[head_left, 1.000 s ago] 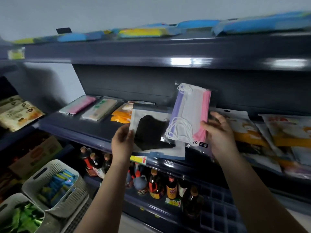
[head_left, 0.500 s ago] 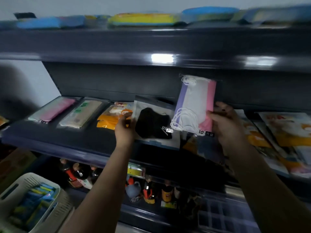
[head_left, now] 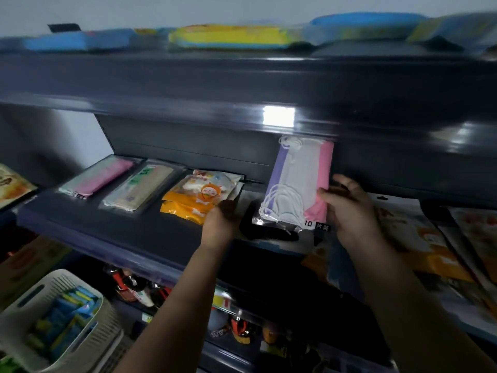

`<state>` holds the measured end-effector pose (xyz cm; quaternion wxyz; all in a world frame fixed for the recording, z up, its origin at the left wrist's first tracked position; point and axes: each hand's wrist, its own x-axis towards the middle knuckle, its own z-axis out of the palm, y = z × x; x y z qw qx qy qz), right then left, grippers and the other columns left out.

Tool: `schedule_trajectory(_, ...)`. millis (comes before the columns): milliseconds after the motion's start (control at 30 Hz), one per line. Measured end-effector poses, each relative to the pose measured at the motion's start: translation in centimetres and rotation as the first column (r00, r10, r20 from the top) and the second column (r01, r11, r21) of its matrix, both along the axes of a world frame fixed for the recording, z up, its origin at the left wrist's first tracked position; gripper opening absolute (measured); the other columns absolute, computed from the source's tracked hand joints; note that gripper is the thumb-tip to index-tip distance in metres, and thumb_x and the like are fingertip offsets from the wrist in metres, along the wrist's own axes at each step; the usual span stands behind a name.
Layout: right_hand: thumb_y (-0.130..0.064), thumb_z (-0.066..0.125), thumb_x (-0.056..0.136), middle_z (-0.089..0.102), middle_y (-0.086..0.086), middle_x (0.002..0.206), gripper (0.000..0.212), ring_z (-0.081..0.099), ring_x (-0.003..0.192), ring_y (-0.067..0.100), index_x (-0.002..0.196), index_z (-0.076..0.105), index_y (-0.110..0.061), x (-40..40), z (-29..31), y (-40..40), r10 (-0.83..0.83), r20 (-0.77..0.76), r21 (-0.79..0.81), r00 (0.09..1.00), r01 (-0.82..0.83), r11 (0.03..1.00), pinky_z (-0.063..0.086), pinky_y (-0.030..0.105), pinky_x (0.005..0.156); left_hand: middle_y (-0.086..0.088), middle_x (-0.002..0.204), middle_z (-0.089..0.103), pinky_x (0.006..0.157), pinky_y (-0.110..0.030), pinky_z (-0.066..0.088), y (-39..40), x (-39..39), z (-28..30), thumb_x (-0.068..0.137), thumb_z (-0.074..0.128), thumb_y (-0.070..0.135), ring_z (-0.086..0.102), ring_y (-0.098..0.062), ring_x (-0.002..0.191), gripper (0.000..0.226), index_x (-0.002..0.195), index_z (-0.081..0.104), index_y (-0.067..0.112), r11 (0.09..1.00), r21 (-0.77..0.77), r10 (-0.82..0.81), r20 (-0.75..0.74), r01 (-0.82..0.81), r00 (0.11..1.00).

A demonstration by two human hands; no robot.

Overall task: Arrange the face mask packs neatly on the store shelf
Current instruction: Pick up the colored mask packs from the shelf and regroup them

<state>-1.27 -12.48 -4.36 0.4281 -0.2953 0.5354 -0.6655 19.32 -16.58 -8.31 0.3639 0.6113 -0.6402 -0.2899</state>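
My right hand (head_left: 349, 211) grips the right edge of a clear pack of purple, white and pink masks (head_left: 298, 181), held upright above the dark shelf (head_left: 107, 232). My left hand (head_left: 222, 219) rests at the left edge of the black-mask pack (head_left: 265, 230), which lies low on the shelf and is partly hidden behind the pastel pack; whether the fingers curl round it is unclear. To the left lie an orange pack (head_left: 200, 197), a beige pack (head_left: 142, 187) and a pink pack (head_left: 99, 176) in a row.
More orange-and-white packs (head_left: 414, 232) overlap on the shelf at right. Blue and yellow packs (head_left: 231, 36) lie on the top shelf. Bottles (head_left: 134, 289) stand on the lower shelf. A white basket (head_left: 88, 340) with blue items sits at bottom left.
The black-mask pack has gone down from upright to nearly flat on the shelf beside the orange pack. The pastel pack stays upright in my right hand. The view has shifted.
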Motion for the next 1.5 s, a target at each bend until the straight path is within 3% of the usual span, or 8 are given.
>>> schedule_trajectory(267,0.008,0.061,0.082,0.062,0.001,0.092,0.052,0.059,0.095,0.025,0.13,0.048,-0.008,6.6,-0.3,-2.9,0.116,0.014,0.026,0.993,-0.117,0.993,0.048,0.052,0.094,0.001,0.09,0.065,0.05,-0.015,0.046,0.3,4.7,3.1,0.098,0.046,0.025,0.062,-0.009,0.071,0.018,0.106,0.058,0.014,0.977,0.206,0.085,-0.593,0.049,0.8)
schedule_trajectory(400,0.008,0.06,0.082,0.061,0.0,0.088,0.05,0.059,0.089,0.021,0.128,0.049,-0.008,12.6,-0.6,-4.0,0.189,-0.002,0.041,0.982,-0.189,0.981,0.05,0.042,0.084,-0.002,0.084,0.065,0.053,-0.017,0.045,0.1,9.2,2.9,0.073,0.073,0.022,0.062,-0.006,0.06,0.029,0.099,0.059,0.017,0.977,0.19,0.066,-0.701,0.098,0.71)
schedule_trajectory(600,0.015,0.054,0.08,0.056,-0.003,0.082,0.055,0.055,0.078,0.013,0.13,0.047,-0.006,22.3,-1.4,-5.2,0.271,-0.034,0.066,0.962,-0.268,0.961,0.045,0.025,0.075,-0.004,0.092,0.055,0.041,-0.013,0.044,0.6,17.5,2.3,0.08,0.06,-0.017,0.059,0.003,0.053,0.047,0.118,0.049,0.008,0.99,0.14,0.086,-0.679,0.014,0.729)
schedule_trajectory(700,0.013,0.055,0.081,0.054,-0.007,0.083,0.062,0.052,0.074,0.004,0.136,0.041,-0.011,27.2,-1.4,-5.5,0.345,-0.139,0.102,0.928,-0.334,0.937,0.044,0.011,0.062,-0.011,0.102,0.051,0.041,-0.014,0.046,0.6,22.6,2.0,0.08,0.062,-0.014,0.057,-0.01,0.07,0.054,0.127,0.046,0.006,0.991,0.13,0.104,-0.655,-0.023,0.748)
schedule_trajectory(967,0.001,0.066,0.079,0.055,-0.003,0.128,0.067,0.048,0.077,-0.003,0.14,0.039,0.001,38.8,-2.7,-6.8,0.415,-0.426,0.182,0.804,-0.374,0.91,0.052,0.034,0.088,0.004,0.08,0.061,0.047,-0.012,0.045,-0.7,34.7,0.5,0.077,0.072,-0.004,0.056,-0.003,0.059,0.043,0.111,0.058,0.018,0.989,0.037,0.144,-0.534,-0.146,0.833)
schedule_trajectory(1133,-0.005,0.068,0.08,0.059,0.0,0.122,0.078,0.054,0.071,0.001,0.146,0.027,-0.002,43.0,-4.1,-7.9,0.402,-0.514,0.175,0.758,-0.366,0.914,0.042,0.009,0.061,-0.018,0.1,0.063,0.056,-0.031,0.05,-2.1,39.3,-0.8,0.077,0.075,0.004,0.056,-0.016,0.063,0.053,0.125,0.055,0.008,0.981,0.068,0.192,-0.483,-0.182,0.854)
schedule_trajectory(1333,-0.007,0.07,0.08,0.056,-0.009,0.093,0.087,0.05,0.066,-0.005,0.148,0.017,-0.004,45.2,-4.5,-10.3,0.407,-0.528,0.218,0.746,-0.344,0.913,0.041,0.006,0.053,-0.008,0.102,0.068,0.047,-0.013,0.045,-5.4,42.0,-1.6,0.075,0.078,0.023,0.058,-0.013,0.063,0.052,0.123,0.059,0.012,0.978,0.041,0.208,-0.325,-0.206,0.922)
schedule_trajectory(1500,-0.003,0.083,0.063,0.058,-0.004,0.094,0.093,0.057,0.077,0.011,0.139,0.03,0.0,46.9,-4.8,-13.8,0.444,-0.53,0.27,0.722,-0.353,0.896,0.049,0.023,0.069,-0.007,0.104,0.067,0.068,-0.03,0.053,-9.4,43.6,-1.2,0.071,0.082,0.031,0.063,-0.019,0.086,0.06,0.124,0.059,0.013,0.98,0.042,0.2,-0.249,-0.196,0.948)
